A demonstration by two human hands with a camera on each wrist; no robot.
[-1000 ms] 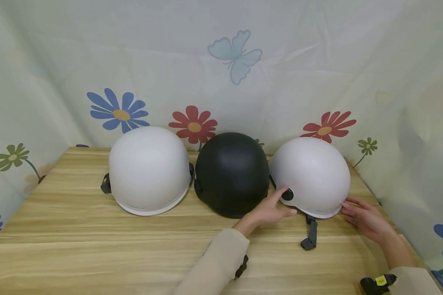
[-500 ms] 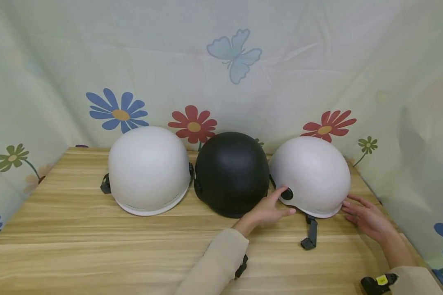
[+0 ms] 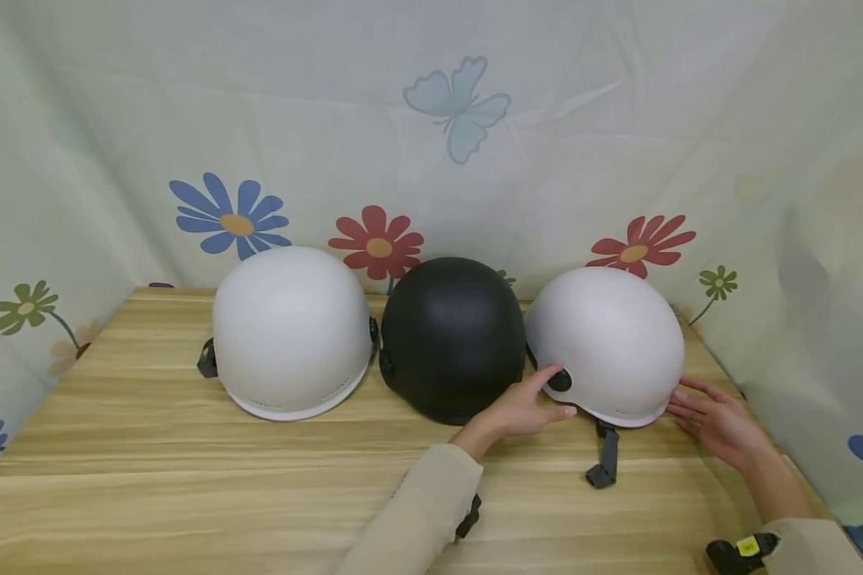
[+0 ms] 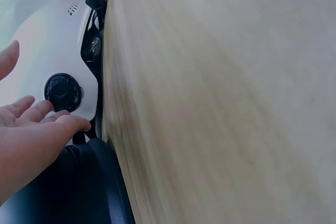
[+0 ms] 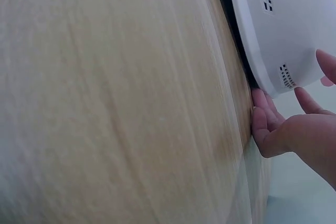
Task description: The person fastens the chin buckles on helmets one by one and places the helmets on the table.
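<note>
At the right of the row in the head view sits a white helmet (image 3: 607,339), tilted, with a dark chin strap (image 3: 605,459) hanging out in front onto the table. My left hand (image 3: 521,409) is at its left side, fingertips right at the round black disc (image 4: 63,93) and the rim. The fingers are loosely extended, not curled round anything. On the other side my right hand (image 3: 719,423) touches the helmet's front rim with relaxed fingertips, close beside small vent slots (image 5: 286,76) seen in the right wrist view.
A black helmet (image 3: 453,339) stands close against the white one's left, behind my left forearm. Further left is a larger white helmet (image 3: 291,331) with a buckle at its side. All rest on a wooden table (image 3: 187,495) before a flowered curtain (image 3: 546,184).
</note>
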